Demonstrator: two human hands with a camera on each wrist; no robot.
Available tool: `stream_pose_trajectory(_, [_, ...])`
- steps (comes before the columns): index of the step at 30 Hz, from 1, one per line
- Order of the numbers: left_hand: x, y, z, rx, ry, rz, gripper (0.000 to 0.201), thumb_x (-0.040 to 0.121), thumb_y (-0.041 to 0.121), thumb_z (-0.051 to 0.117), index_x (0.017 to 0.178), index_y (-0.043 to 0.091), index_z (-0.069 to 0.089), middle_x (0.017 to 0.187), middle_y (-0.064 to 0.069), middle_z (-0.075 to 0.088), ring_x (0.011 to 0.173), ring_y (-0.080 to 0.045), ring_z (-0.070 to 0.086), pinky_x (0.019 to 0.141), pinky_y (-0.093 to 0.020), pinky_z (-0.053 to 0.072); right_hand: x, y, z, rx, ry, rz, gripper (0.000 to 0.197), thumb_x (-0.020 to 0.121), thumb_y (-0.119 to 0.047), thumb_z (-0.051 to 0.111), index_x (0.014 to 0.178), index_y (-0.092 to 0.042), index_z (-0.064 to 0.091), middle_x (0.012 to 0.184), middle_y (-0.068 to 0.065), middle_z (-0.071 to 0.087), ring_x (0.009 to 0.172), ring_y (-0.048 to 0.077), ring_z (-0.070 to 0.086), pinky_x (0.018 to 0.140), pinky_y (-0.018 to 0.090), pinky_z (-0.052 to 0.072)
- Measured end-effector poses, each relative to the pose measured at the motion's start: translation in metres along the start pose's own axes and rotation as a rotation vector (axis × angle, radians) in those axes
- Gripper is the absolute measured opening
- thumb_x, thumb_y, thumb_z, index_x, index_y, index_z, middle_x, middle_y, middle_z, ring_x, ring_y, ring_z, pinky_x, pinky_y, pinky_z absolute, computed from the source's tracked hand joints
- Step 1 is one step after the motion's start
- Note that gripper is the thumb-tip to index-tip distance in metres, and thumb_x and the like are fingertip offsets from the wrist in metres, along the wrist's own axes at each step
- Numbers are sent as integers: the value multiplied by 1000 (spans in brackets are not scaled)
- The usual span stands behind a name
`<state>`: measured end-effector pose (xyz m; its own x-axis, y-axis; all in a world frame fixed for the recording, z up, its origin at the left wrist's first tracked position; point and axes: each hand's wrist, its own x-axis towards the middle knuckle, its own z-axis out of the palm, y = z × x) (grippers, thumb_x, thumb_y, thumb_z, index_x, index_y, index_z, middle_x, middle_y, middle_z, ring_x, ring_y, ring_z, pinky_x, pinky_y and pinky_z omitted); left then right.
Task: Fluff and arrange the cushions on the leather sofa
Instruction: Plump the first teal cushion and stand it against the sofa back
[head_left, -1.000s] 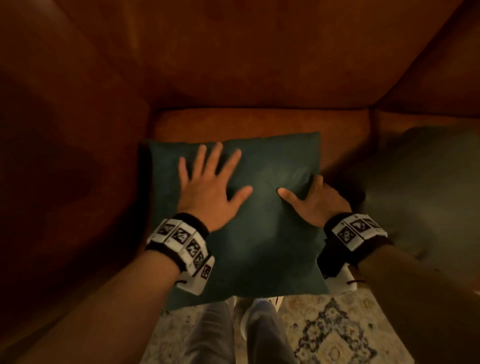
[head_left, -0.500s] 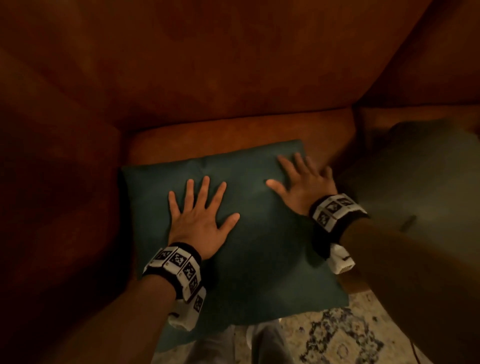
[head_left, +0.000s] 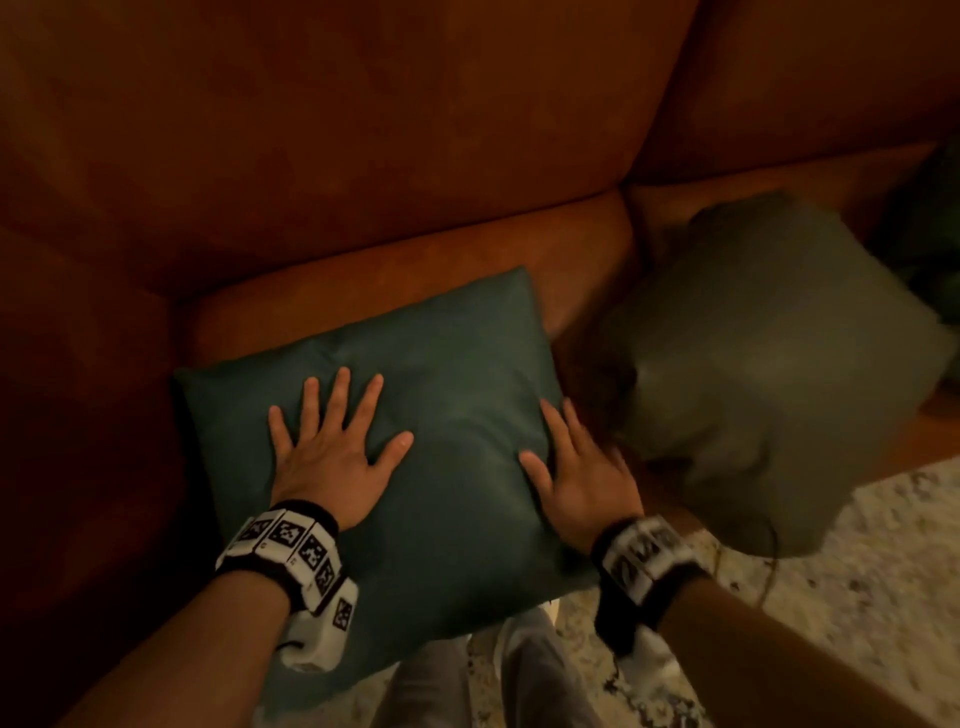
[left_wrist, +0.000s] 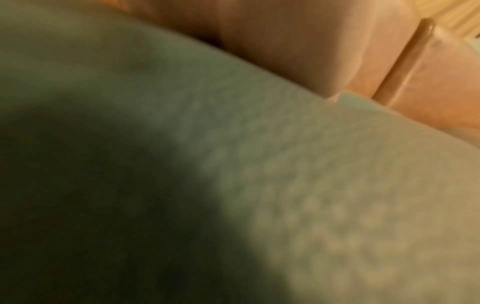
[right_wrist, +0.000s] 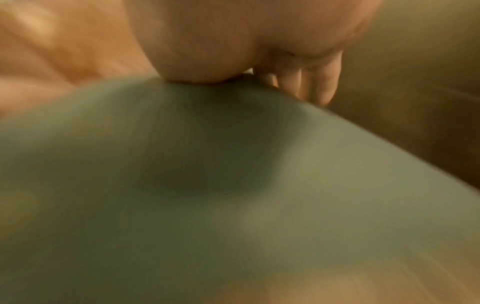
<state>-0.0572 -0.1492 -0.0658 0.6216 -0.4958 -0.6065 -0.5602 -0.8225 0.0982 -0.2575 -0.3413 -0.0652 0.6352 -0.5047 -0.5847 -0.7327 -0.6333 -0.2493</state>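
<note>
**Two flat hands pressing a soft green cushion**

Brown sofa (head_left: 415, 130) fills the frame. At centre a teal cushion (head_left: 441, 374) lies on its seat, soft, light, best gripped by its side edges. Left hand (head_left: 332, 452) spread flat; right hand (head_left: 576, 467) flat, fingers together, at its right edge.

Dim, warm orange light throughout; head view dark at its edges, both wrist views heavily blurred.

Teal cushion (head_left: 447, 395) — matt woven cloth; sofa (head_left: 363, 130) apparently smooth leather.
</note>
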Motion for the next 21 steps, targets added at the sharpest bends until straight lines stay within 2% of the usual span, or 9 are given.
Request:
stream_pose_trajectory(2, [-2, 1, -2, 24, -33, -14, 78, 77, 83, -5, 145, 48, -22, 159, 10, -22, 146, -22, -22, 116, -59, -8, -47, 35, 20, 209, -106, 93, 74, 89, -75, 15, 154, -45, -2, 165, -7, 13, 145, 18, 32, 115, 36, 32])
stream_pose_trajectory(4, [-6, 4, -11, 46, -47, -39, 78, 78, 81, -5, 146, 46, -20, 160, 8, -20, 147, -24, -21, 115, -61, -7, -72, 56, 28, 338, -107, 127, 73, 88, -77, 18, 152, -49, -4, 163, -7, 21, 137, 21, 44, 108, 38, 43])
stream_pose_trajectory(6, [-18, 20, -19, 98, 39, -36, 76, 83, 76, 0, 150, 41, -14, 161, 4, -15, 147, -30, -17, 113, -65, -3, -74, 54, 25, 303, -11, 114, 71, 92, -75, 20, 153, -47, 1, 163, -6, 18, 146, 21, 30, 116, 43, 33])
stream_pose_trajectory(9, [-48, 66, -7, 138, 144, 165, 71, 88, 71, 14, 150, 43, -8, 162, 3, -13, 147, -38, -12, 106, -74, 0, -53, 5, 13, 87, 209, -133, 61, 98, -61, 31, 153, -37, 22, 163, 2, 22, 149, 24, 22, 117, 46, 28])
stream_pose_trajectory(11, [-58, 79, 17, 198, 70, 192, 68, 87, 72, 8, 147, 47, -14, 160, 6, -21, 145, -39, -16, 103, -78, 1, -39, -19, 19, -22, 182, -305, 56, 99, -53, 35, 151, -32, 32, 161, 6, 29, 148, 29, 28, 112, 52, 35])
stream_pose_trajectory(13, [-52, 79, 33, 209, 61, 145, 66, 88, 71, 3, 145, 48, -20, 158, 6, -27, 144, -39, -20, 102, -77, 0, -33, -6, 34, -94, 101, -327, 55, 100, -52, 31, 151, -33, 32, 161, 5, 29, 148, 30, 27, 112, 53, 35])
stream_pose_trajectory(16, [-41, 83, 38, 238, 21, 134, 66, 88, 71, 4, 139, 49, -31, 155, 6, -34, 142, -39, -27, 102, -77, -5, -46, 34, 46, -62, 67, -218, 55, 100, -57, 24, 153, -39, 23, 163, -1, 24, 149, 27, 24, 112, 52, 35])
stream_pose_trajectory(19, [-39, 91, 34, 225, -45, 130, 65, 88, 72, 5, 139, 51, -31, 152, 9, -39, 141, -37, -30, 103, -77, -5, -73, 75, 62, 12, -34, -102, 54, 98, -62, 12, 147, -56, -11, 163, -13, -8, 153, 20, 5, 120, 45, 24])
stream_pose_trajectory(21, [-39, 89, 23, 196, -115, 124, 66, 88, 73, 8, 141, 53, -26, 153, 11, -37, 142, -35, -29, 105, -76, -5, -90, 90, 59, 127, -98, -9, 56, 98, -61, 17, 145, -59, -13, 164, -12, -7, 153, 20, 8, 120, 45, 26])
